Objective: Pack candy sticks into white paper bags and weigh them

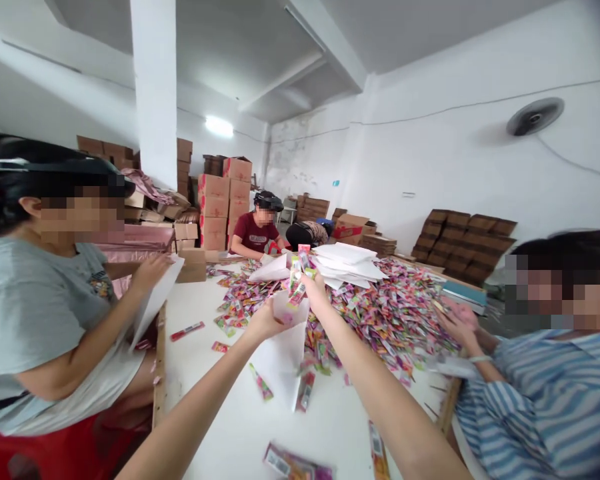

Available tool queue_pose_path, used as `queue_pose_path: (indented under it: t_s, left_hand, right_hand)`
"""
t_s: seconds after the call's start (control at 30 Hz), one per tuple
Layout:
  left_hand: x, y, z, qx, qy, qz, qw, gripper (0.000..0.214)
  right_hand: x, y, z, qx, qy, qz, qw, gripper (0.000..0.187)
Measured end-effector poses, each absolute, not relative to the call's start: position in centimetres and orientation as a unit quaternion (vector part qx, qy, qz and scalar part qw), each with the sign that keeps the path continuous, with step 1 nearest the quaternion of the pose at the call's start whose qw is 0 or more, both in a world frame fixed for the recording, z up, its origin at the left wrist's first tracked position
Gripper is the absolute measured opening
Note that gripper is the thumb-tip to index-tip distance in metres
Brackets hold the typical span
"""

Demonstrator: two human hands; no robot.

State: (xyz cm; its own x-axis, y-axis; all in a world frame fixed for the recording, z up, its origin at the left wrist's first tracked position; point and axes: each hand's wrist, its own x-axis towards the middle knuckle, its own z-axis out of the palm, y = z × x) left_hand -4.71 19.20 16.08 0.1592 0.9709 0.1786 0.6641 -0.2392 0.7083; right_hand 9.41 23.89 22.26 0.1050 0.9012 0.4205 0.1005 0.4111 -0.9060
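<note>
Two bare arms reached out over the bench (pixel 220 427). Left hand (pixel 266 323) pinched a white bag (pixel 283 353) open, so right hand (pixel 314 283) could push gripped packets (pixel 299 270) inside.

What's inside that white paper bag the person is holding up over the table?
A bunch of colourful packets held by the right hand sticks into the white bag, which the left hand grips. The paper hides anything deeper.

Both arms stretch forward, left hand (pixel 266 322) in a closed grip, right hand (pixel 314 287) pinching.
</note>
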Motion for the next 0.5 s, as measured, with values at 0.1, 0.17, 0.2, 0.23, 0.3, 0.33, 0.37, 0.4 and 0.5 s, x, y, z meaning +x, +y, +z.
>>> queue_pose_path:
  t_s: [0.1, 0.17, 0.2, 0.23, 0.3, 0.33, 0.37, 0.4, 0.5]
  left_hand:
    - [-4.6, 19.4, 16.2, 0.715, 0.575, 0.318, 0.239, 0.079]
    - [-4.7, 19.5, 16.3, 0.715, 0.572, 0.315, 0.248, 0.077]
    - [-4.8, 19.5, 16.4, 0.717, 0.569, 0.317, 0.249, 0.076]
    - [-4.9, 19.4, 16.4, 0.721, 0.564, 0.319, 0.248, 0.075]
    - [-5.3, 19.3, 16.6, 0.727, 0.555, 0.320, 0.246, 0.075]
    - [-5.4, 19.2, 16.7, 0.729, 0.553, 0.318, 0.247, 0.075]
    - [-5.6, 19.2, 16.8, 0.731, 0.552, 0.315, 0.248, 0.074]
    - [-5.6, 19.1, 17.0, 0.732, 0.553, 0.311, 0.248, 0.073]
    - [-5.3, 19.2, 17.6, 0.727, 0.563, 0.301, 0.254, 0.065]
  right_hand:
    - [9.5, 23.8, 21.8, -0.400, -0.617, 0.371, 0.567, 0.047]
    - [9.9, 23.9, 21.8, -0.406, -0.615, 0.385, 0.556, 0.048]
    - [10.3, 24.1, 21.8, -0.409, -0.603, 0.385, 0.566, 0.049]
    - [10.9, 24.4, 21.9, -0.412, -0.585, 0.381, 0.586, 0.048]
    - [13.0, 25.1, 21.8, -0.420, -0.536, 0.353, 0.642, 0.047]
    - [14.3, 25.5, 21.6, -0.440, -0.521, 0.321, 0.657, 0.045]
    - [15.8, 25.8, 21.2, -0.473, -0.520, 0.282, 0.653, 0.045]
    - [17.3, 26.1, 20.5, -0.510, -0.530, 0.244, 0.632, 0.046]
    - [20.9, 25.9, 18.0, -0.598, -0.603, 0.172, 0.499, 0.056]
